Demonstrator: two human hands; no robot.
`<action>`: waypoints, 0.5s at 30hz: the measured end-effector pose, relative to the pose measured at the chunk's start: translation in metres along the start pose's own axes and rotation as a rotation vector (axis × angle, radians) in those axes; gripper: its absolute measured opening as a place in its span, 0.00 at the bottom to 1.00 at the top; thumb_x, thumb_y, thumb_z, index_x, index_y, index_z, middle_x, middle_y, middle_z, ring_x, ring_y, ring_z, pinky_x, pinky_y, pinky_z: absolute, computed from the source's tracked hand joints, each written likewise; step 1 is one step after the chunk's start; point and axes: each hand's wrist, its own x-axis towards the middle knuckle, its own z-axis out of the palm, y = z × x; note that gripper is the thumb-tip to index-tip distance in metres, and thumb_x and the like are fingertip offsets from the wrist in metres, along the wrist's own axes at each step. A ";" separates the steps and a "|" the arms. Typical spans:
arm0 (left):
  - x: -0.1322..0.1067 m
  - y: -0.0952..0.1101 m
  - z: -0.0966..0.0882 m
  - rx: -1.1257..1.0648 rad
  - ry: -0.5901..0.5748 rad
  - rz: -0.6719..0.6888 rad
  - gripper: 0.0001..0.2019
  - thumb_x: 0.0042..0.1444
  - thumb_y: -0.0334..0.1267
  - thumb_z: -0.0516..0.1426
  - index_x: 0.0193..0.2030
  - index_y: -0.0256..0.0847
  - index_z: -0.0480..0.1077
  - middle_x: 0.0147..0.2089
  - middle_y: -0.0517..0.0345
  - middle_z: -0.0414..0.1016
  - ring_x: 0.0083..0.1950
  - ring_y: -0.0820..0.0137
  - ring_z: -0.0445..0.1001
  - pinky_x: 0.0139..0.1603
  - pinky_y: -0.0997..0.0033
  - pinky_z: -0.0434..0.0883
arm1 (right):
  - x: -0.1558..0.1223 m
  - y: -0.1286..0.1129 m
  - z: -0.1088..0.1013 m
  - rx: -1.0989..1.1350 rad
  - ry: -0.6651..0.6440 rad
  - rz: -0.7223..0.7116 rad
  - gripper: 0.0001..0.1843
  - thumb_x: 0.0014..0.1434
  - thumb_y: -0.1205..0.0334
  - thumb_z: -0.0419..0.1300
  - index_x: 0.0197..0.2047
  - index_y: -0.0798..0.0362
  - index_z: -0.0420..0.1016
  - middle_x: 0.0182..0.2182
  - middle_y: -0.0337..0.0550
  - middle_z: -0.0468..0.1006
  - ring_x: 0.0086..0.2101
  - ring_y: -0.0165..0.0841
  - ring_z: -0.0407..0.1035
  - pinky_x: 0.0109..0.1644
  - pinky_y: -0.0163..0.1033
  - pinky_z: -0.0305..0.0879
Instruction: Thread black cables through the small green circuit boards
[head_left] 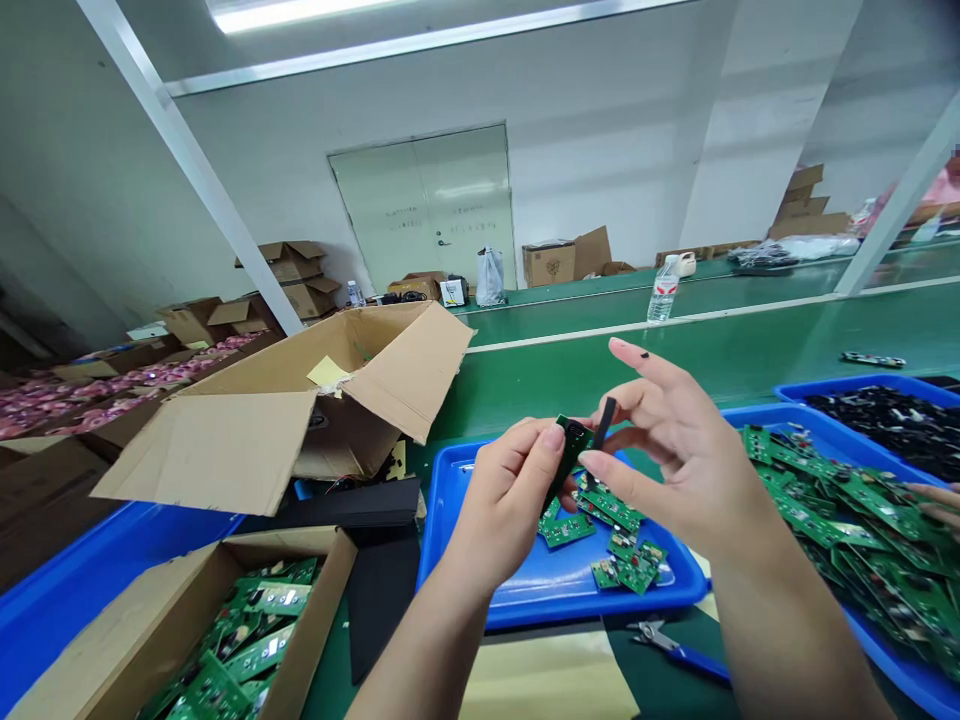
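My left hand [504, 490] is closed around a small green circuit board [573, 446] with a black part on its face, above a blue tray [439, 520]. Between thumb and fingers, my right hand [675, 450] pinches a thin black strip [604, 422] against or just beside the board's edge; whether they touch I cannot tell. A tiny black bit [645, 355] clings to the raised right index finger. Loose green circuit boards [634, 565] lie in the tray under my hands.
At left, an open carton [202, 450] stands behind a box of circuit boards [262, 600]. Blue-handled cutters [686, 650] lie before the tray. Right are a tray heaped with boards [847, 510], another person's hand [941, 500] and a tray of black parts [892, 420]. A bottle [663, 292] stands behind.
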 end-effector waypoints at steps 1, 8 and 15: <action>0.000 0.000 0.000 0.011 0.005 0.011 0.18 0.59 0.51 0.57 0.35 0.35 0.75 0.29 0.59 0.67 0.24 0.77 0.65 0.23 0.77 0.64 | -0.001 0.000 0.002 -0.005 0.001 -0.038 0.38 0.57 0.65 0.63 0.67 0.44 0.55 0.37 0.41 0.71 0.38 0.33 0.71 0.40 0.40 0.76; 0.002 0.001 -0.011 0.150 -0.077 0.128 0.19 0.59 0.48 0.58 0.22 0.36 0.71 0.26 0.61 0.64 0.23 0.78 0.64 0.24 0.77 0.63 | -0.003 -0.007 0.005 0.121 -0.033 -0.056 0.35 0.58 0.71 0.60 0.66 0.42 0.56 0.36 0.39 0.72 0.39 0.31 0.71 0.47 0.39 0.74; 0.009 0.002 -0.013 0.334 -0.146 0.081 0.18 0.57 0.46 0.58 0.21 0.36 0.70 0.24 0.60 0.66 0.23 0.76 0.64 0.24 0.77 0.63 | 0.001 -0.012 -0.004 0.064 -0.022 0.002 0.38 0.55 0.73 0.58 0.66 0.46 0.53 0.34 0.36 0.69 0.37 0.29 0.71 0.47 0.38 0.72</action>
